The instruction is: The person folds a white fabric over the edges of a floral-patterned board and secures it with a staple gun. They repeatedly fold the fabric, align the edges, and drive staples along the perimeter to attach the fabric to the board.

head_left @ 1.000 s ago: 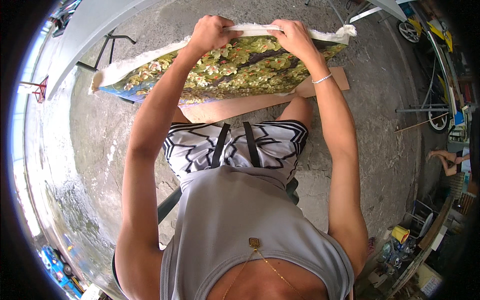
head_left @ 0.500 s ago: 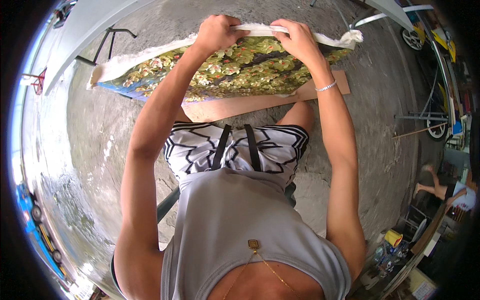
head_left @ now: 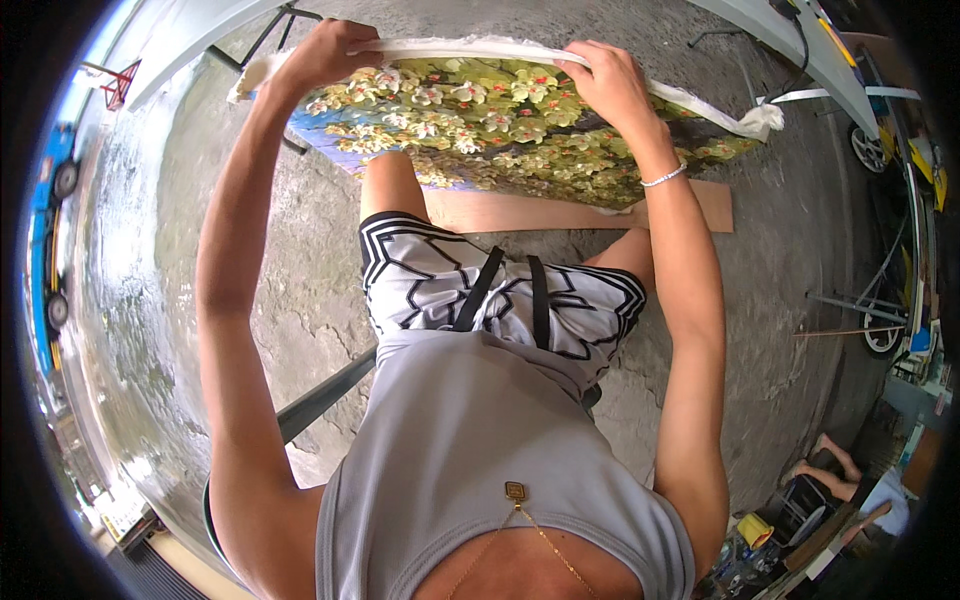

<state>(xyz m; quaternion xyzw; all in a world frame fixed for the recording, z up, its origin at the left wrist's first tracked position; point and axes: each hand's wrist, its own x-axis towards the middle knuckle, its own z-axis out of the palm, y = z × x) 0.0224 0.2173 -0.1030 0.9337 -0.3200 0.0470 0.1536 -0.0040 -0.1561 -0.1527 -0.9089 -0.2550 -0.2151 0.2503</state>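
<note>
Support the painted canvas (head_left: 500,120) by its white edge strip (head_left: 460,46) with both hands, placed well apart. The canvas hangs in front of the person, blossom side facing the body, above the floor (head_left: 300,350) and partly covering a brown board (head_left: 520,212). The left hand (head_left: 338,52) grips the strip toward its left end, fingers folded over the top; the right hand (head_left: 608,85) grips it right of the middle, fingers clamped over the edge and thumb on the near side. Confine contact to the white strip; thumb pressure on the painted face would risk marking the blossoms. Apply a light, equal outward pull at both grips so that the span between them stays straight; the visible curve may be partly lens distortion and should not be corrected by eye alone. Because the length beyond the right grip slopes down to a bunched white corner (head_left: 765,120), a firmer hold is advisable on that side, where unsupported material could sag or twist. Note the left knee (head_left: 393,175), which overlaps the lower part of the painted face: allow clearance to avoid rubbing or creasing. Whether the lower edge bears on the board cannot be told; avoid dragging it. Mind the table (head_left: 200,40) and its dark legs beyond the left end.
</note>
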